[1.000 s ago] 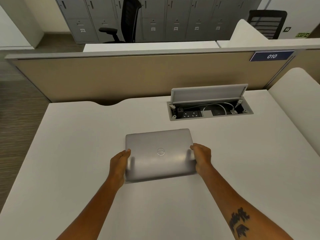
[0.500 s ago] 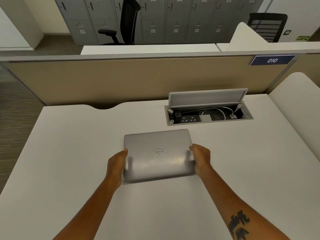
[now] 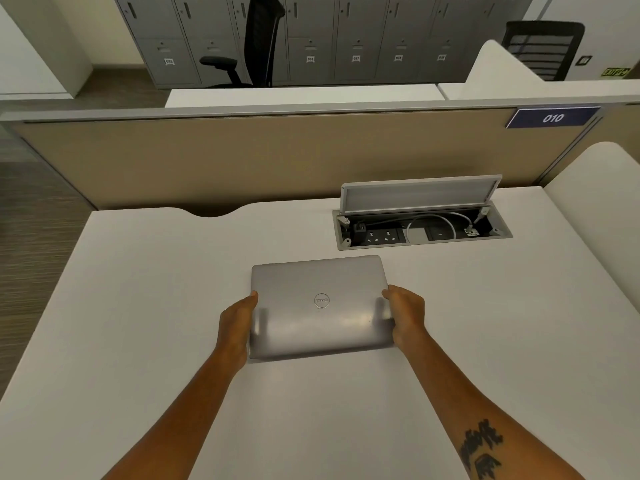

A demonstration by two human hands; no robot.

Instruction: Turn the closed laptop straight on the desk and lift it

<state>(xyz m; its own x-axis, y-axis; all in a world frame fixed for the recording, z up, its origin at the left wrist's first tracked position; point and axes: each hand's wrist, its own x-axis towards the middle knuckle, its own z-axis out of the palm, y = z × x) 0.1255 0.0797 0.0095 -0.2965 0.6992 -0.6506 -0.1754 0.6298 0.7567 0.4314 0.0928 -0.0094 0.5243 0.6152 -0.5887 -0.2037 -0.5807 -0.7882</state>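
Silver laptop (image 3: 320, 306): closed, lying near the middle of the white bench (image 3: 138, 306), logo facing up, its edges sitting almost square to the bench's near edge
Left hand (image 3: 235, 327): pressing against the laptop's left edge, fingers curling under it and hidden, thumb resting at the rim
Right hand (image 3: 407, 315): clasping the right edge, fingers closing around it
Cable box (image 3: 420, 230): sitting just beyond the laptop toward the far edge, lid standing open
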